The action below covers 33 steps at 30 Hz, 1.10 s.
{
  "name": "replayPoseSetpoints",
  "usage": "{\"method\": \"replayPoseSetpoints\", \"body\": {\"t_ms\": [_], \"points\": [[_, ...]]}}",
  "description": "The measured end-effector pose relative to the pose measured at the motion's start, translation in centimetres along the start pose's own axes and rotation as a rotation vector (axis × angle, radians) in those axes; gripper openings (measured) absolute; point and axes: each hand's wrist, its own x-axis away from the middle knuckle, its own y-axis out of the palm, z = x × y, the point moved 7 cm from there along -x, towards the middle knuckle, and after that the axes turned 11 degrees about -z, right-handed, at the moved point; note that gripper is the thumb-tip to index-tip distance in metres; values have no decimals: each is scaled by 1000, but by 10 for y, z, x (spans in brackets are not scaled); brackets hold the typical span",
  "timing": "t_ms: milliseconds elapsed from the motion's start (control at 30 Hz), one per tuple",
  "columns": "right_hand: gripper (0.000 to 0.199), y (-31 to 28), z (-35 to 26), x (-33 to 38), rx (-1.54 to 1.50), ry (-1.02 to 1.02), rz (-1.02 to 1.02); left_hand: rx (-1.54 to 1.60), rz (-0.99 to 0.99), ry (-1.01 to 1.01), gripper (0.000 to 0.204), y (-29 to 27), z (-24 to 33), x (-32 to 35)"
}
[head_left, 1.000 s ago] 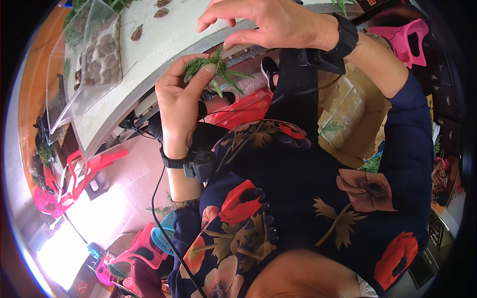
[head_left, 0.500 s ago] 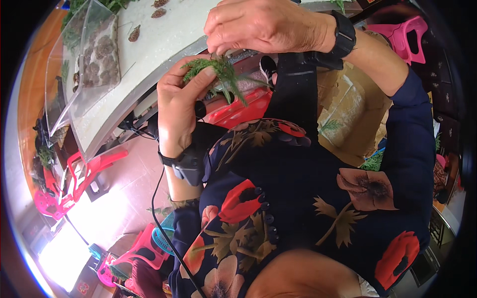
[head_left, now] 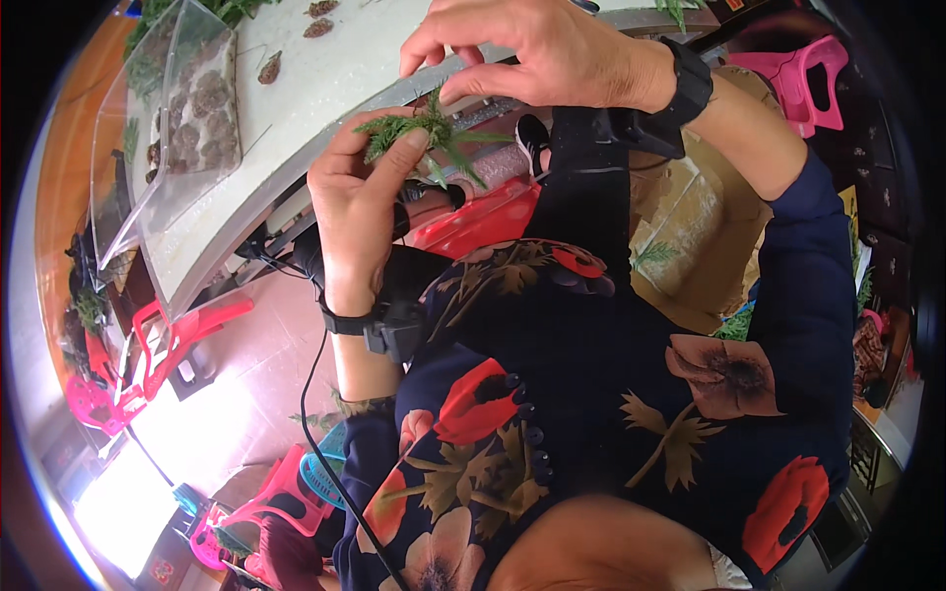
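A small bunch of green artificial fern-like sprigs [head_left: 434,138] is pinched between the thumb and fingers of my left hand [head_left: 355,202], at the near edge of the white table. Just above and to the right of it is my right hand [head_left: 542,54], its thumb and fingers apart. The right thumb tip is close to the top of the greenery; whether it touches cannot be made out. I see nothing held in the right hand. Several small brown pine cones [head_left: 269,68] lie on the table beyond my left hand.
On the white table [head_left: 340,71], a clear plastic container [head_left: 168,212] stands at the left by a bag of round brown pieces [head_left: 202,123]. More greenery is at the far left. Below are a red plastic stool [head_left: 483,219], cardboard [head_left: 690,227] and a pink stool [head_left: 803,84].
My right hand's fingers have spread from a pinch above the sprigs, and the wrist has turned slightly. The left hand still holds the sprigs, tilted a little differently.
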Motion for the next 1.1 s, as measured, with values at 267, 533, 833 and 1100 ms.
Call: {"method": "replayPoseSetpoints", "body": {"t_ms": [267, 533, 833, 1100], "points": [[12, 0, -16, 6, 288, -423, 159, 474, -225, -188, 23, 9, -16, -2], [6, 19, -8, 1, 186, -175, -32, 289, -120, -149, 15, 2, -23, 0], [24, 29, 44, 10, -450, 393, -122, -997, 142, 472, 9, 18, 30, 0], [63, -6, 194, 104, 455, 853, -174, 223, 138, -16, 14, -8, -15, -22]]}}
